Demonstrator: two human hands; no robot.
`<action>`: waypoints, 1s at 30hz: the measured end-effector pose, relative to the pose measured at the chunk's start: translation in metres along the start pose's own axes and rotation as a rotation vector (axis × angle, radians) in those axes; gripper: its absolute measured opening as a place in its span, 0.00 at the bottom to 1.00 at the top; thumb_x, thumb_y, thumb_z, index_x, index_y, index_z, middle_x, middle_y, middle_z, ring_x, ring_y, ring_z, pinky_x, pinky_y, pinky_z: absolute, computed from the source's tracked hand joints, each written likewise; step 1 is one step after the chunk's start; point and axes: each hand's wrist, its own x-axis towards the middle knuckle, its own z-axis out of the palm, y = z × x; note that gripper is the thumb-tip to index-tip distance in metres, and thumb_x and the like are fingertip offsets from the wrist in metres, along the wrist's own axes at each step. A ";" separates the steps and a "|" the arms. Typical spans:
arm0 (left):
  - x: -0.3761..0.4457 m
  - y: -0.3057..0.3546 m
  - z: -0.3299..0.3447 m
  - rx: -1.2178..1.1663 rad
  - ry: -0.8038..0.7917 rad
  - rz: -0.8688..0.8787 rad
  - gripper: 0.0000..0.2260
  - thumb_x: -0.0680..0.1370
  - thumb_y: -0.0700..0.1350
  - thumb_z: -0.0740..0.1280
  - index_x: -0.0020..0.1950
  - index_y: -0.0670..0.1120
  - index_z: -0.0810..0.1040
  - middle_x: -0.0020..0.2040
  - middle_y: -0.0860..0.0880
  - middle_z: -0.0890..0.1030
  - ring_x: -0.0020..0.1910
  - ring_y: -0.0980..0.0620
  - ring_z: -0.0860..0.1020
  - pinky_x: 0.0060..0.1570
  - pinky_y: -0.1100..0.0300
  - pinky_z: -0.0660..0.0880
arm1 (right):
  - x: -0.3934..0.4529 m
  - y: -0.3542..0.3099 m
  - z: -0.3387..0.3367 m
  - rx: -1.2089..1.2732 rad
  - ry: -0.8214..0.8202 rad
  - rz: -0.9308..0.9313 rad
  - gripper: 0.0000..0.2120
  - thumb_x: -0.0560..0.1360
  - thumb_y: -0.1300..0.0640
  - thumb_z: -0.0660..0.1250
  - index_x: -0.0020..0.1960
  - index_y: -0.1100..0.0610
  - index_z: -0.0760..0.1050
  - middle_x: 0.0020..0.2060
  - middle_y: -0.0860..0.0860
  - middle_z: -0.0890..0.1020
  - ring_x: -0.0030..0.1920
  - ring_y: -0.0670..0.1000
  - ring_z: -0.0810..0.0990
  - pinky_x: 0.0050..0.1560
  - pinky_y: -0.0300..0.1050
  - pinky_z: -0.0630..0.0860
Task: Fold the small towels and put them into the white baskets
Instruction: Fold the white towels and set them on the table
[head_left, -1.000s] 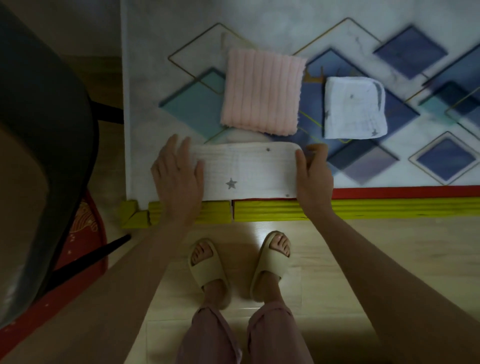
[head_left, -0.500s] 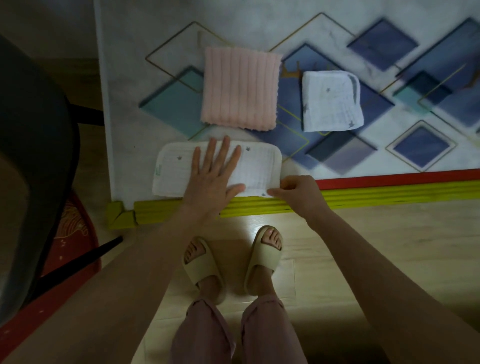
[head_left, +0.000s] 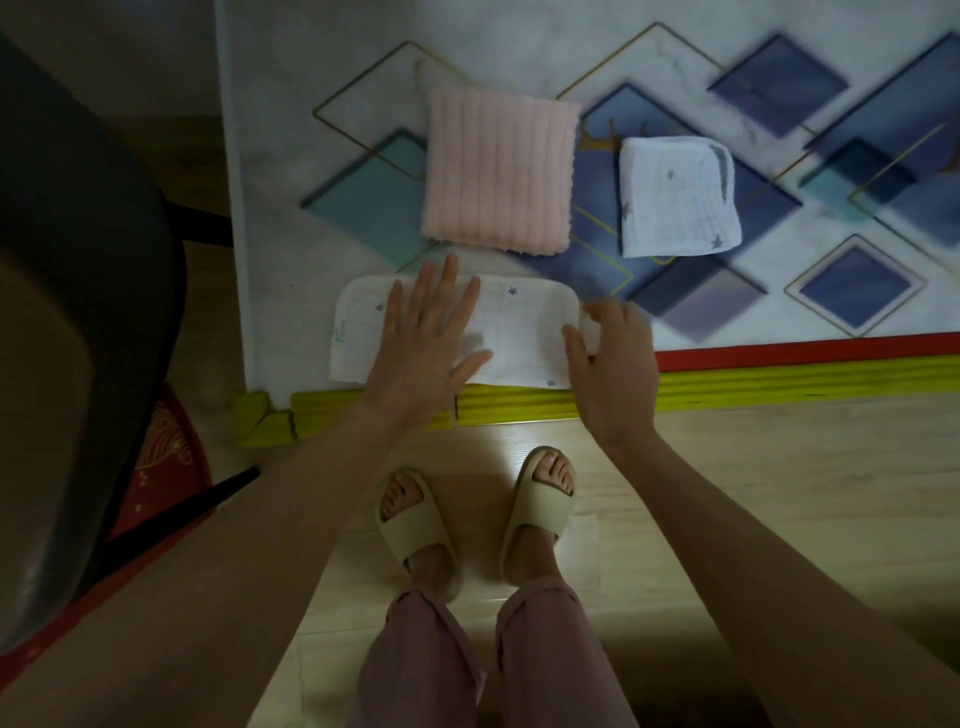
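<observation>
A white towel with small grey stars (head_left: 524, 338) lies folded into a long strip at the near edge of the patterned table (head_left: 270, 208). My left hand (head_left: 431, 343) presses flat on its middle, fingers spread. My right hand (head_left: 613, 358) grips the strip's right end, thumb and fingers curled round the lifted edge. Behind it lies a folded pink ribbed towel (head_left: 501, 171). To the right of that sits a folded white star towel (head_left: 675, 197). No white basket is in view.
The table's near edge has a yellow bumper strip (head_left: 753, 384) with a red band above it. A dark chair (head_left: 78, 312) stands at the left over a red mat (head_left: 166, 457). My feet in beige slippers (head_left: 540, 504) stand on the wooden floor.
My right hand has moved from the towel's near right corner up to its right end and taken hold of it. My left hand stays flat on the middle.
</observation>
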 end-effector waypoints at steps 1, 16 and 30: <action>-0.005 -0.004 -0.006 -0.083 0.091 -0.061 0.29 0.81 0.55 0.57 0.78 0.45 0.53 0.79 0.42 0.47 0.78 0.44 0.46 0.74 0.46 0.43 | -0.002 -0.010 0.007 -0.023 0.018 -0.118 0.15 0.78 0.56 0.64 0.62 0.63 0.74 0.58 0.60 0.77 0.59 0.61 0.74 0.57 0.51 0.68; -0.017 -0.042 -0.030 -0.559 0.133 -0.845 0.23 0.81 0.60 0.55 0.50 0.41 0.76 0.48 0.45 0.78 0.47 0.48 0.76 0.42 0.57 0.68 | 0.012 -0.027 0.087 -0.377 -0.242 -0.610 0.28 0.82 0.46 0.48 0.78 0.58 0.52 0.77 0.56 0.55 0.77 0.55 0.51 0.76 0.54 0.49; -0.022 -0.077 -0.014 -0.559 0.399 -0.553 0.13 0.84 0.51 0.53 0.43 0.46 0.66 0.32 0.53 0.71 0.32 0.53 0.72 0.33 0.57 0.65 | 0.020 -0.025 0.098 -0.441 -0.162 -0.701 0.31 0.81 0.40 0.51 0.78 0.55 0.53 0.78 0.56 0.54 0.78 0.56 0.50 0.76 0.57 0.50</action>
